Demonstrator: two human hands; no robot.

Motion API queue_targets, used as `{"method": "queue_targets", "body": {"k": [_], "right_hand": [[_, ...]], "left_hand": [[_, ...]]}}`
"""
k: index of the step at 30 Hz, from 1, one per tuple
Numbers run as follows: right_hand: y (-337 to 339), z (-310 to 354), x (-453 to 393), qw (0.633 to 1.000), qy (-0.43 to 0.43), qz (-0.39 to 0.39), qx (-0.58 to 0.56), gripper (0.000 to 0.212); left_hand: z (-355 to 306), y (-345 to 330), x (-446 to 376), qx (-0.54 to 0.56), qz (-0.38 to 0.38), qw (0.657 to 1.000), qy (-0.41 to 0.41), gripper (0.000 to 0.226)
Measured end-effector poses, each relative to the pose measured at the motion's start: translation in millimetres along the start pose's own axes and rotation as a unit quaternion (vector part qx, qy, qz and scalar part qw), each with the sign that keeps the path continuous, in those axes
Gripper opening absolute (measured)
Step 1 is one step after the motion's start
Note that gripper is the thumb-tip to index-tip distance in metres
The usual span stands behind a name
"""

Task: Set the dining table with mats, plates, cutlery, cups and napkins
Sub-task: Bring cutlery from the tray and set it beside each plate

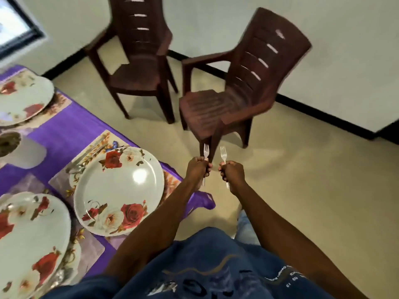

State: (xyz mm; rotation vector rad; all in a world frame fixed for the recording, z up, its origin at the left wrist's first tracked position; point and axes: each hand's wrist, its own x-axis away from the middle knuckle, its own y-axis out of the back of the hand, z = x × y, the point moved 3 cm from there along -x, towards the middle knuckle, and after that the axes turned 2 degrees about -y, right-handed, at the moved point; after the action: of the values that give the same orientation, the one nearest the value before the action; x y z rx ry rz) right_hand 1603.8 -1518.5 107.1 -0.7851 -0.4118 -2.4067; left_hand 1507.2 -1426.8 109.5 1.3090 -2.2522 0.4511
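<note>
- The left hand (pixel 197 169) has its grip clenched round the handle of a white plastic fork (pixel 206 152), tines up; the handle's end pokes out below the fist.
- The right hand (pixel 232 172) grips a second fork (pixel 223 155) the same way, tines up, with the handle end showing under the fingers.
- The two grips are side by side and near each other without touching, held out over the tiled floor (pixel 302 180), just off the corner of the surface (pixel 62 130).
- Left of the left grip, on that purple-covered surface, a rose-patterned plate (pixel 118 190) lies on a floral mat (pixel 101 145), with metal cutlery (pixel 86 157) on the mat at the plate's far edge; what kind of cutlery is too blurred to tell.
- Further left and nearer the person, another rose plate (pixel 28 238) sits partly out of view.
- Further left and away from the person, a third plate (pixel 23 100) rests on its own mat, and a grey cup (pixel 21 148) stands between it and the nearer settings.
- Beyond both grips stand two brown plastic chairs: one (pixel 233 96) directly ahead, the other (pixel 140 61) behind and to its left, against the wall.
</note>
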Motion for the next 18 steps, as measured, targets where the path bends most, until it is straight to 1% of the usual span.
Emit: {"method": "queue_targets", "body": {"k": [4, 7, 10, 14, 18], "right_hand": [[-8.3, 58.6, -57.4, 0.993, 0.021, 0.087, 0.082, 0.02], [-1.7, 108.7, -106.8, 0.982, 0.028, 0.121, 0.14, 0.019], [-6.8, 148.5, -148.0, 0.974, 0.024, 0.149, 0.171, 0.017], [-36.1, 175.6, -167.0, 0.954, 0.022, 0.213, 0.209, 0.016], [-81.7, 180.5, -173.1, 0.93, 0.011, 0.278, 0.239, 0.018]], "left_hand": [[-33.3, -22.3, -42.3, 0.086, -0.089, 0.992, -0.003, 0.012], [-61.9, -45.4, -69.0, 0.139, -0.137, 0.981, 0.004, 0.014], [-87.6, -57.9, -87.8, 0.202, -0.177, 0.963, -0.011, 0.021], [-108.8, -52.3, -97.1, 0.243, -0.242, 0.939, -0.021, 0.031], [-118.8, -28.0, -109.1, 0.25, -0.291, 0.923, -0.036, 0.024]]}}
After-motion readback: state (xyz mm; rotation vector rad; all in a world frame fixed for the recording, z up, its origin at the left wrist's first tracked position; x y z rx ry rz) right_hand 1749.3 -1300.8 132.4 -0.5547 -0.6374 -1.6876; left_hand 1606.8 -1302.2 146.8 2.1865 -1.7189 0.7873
